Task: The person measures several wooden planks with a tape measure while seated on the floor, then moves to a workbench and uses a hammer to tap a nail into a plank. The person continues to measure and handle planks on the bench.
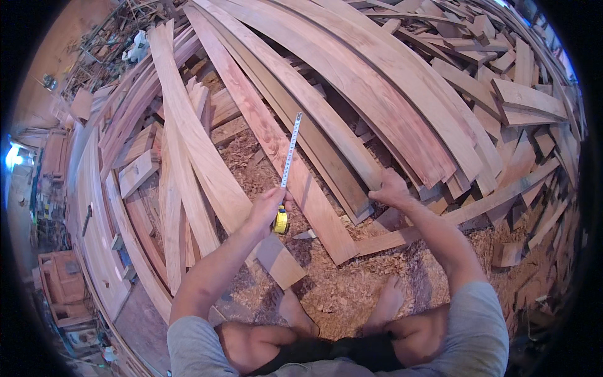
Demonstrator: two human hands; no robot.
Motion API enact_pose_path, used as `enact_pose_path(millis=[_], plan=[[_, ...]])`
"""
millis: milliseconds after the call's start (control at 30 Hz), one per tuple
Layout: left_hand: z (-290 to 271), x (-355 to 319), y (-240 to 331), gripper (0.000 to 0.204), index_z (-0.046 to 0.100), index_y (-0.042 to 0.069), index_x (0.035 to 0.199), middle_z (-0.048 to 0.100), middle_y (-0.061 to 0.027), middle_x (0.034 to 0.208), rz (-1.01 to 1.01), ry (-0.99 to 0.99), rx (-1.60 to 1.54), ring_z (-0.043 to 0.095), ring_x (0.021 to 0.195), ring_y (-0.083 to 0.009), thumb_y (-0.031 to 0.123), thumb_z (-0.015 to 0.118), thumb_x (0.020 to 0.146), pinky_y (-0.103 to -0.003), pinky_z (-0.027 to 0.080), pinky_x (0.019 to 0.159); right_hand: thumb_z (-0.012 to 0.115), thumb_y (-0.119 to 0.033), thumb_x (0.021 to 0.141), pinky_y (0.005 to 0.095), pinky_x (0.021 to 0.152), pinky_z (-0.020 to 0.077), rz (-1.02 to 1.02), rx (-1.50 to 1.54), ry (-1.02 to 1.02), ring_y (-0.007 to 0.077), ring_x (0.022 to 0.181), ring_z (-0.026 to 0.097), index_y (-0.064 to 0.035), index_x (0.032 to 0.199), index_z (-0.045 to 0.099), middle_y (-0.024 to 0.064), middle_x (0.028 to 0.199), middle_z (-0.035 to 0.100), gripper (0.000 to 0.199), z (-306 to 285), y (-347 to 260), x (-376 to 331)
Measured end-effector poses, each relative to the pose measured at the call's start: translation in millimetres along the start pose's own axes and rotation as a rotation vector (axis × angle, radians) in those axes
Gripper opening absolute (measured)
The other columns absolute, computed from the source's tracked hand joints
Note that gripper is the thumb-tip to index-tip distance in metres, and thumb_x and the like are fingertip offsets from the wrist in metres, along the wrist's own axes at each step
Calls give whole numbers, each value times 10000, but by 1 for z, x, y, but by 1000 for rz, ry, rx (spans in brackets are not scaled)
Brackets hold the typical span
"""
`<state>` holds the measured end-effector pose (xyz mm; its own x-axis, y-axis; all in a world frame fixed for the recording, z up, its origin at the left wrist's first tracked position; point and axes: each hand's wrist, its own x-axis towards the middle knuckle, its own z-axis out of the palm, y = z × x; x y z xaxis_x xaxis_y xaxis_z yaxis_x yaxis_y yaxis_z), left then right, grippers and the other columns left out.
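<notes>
My left hand (267, 208) is closed around a yellow tape measure (281, 221). The tape's pale blade (291, 154) sticks out away from me, over a long reddish plank (267, 132) and a browner board (326, 173) beside it. To the right, my right hand (393, 188) is closed at the near end of a long light wooden plank (336, 135). That plank runs off toward the far left, with its near end partly hidden by my fingers.
Wide curved planks (383, 107) lie stacked to the right, and more long boards (188, 144) fan out on the left. Offcuts (527, 100) are heaped at the far right. Wood shavings (339, 289) cover the floor around my bare feet. A hammer-like tool (87, 217) rests at far left.
</notes>
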<state>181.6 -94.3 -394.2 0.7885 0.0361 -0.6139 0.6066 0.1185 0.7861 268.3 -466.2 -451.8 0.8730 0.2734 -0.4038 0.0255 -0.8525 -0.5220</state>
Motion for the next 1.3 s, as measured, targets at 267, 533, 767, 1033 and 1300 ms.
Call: enact_pose_path(millis=[267,533,767,1033,1300], plan=[[-4,-4,4,320,641,79,935,641,-20,725,-30,-244,214,599,589,-111,324,524,1105,-266,494,517,626,-97,909,459,1009,577,10,1474,-553,343,1107,714,51,1466,471,255,1255,681,596,-20,-2,-36],[23,8,10,336,691,57,911,661,-19,730,-50,-329,581,582,628,-99,310,553,1084,-272,460,580,656,-203,998,480,1001,590,89,1481,-610,358,1115,720,63,1451,480,266,1278,674,555,-16,-5,-35],[27,32,3,353,722,55,894,664,-10,710,18,-276,704,564,573,-95,305,549,1074,-282,428,518,631,-239,1017,469,984,597,48,1465,-598,358,1124,718,83,1447,471,267,1280,672,561,-20,-10,-40],[27,57,-19,391,767,-18,958,771,-116,879,165,-243,877,741,794,-204,295,553,1054,-354,576,794,621,-236,1019,466,978,600,66,1446,-593,354,1111,723,85,1434,474,264,1273,672,545,-21,-15,-41],[27,64,-27,373,793,66,953,773,-110,897,77,-173,908,743,880,-242,365,576,1004,-394,566,844,631,-245,1017,467,966,604,89,1456,-597,344,1103,722,77,1434,478,251,1271,678,549,-18,-8,-37]])
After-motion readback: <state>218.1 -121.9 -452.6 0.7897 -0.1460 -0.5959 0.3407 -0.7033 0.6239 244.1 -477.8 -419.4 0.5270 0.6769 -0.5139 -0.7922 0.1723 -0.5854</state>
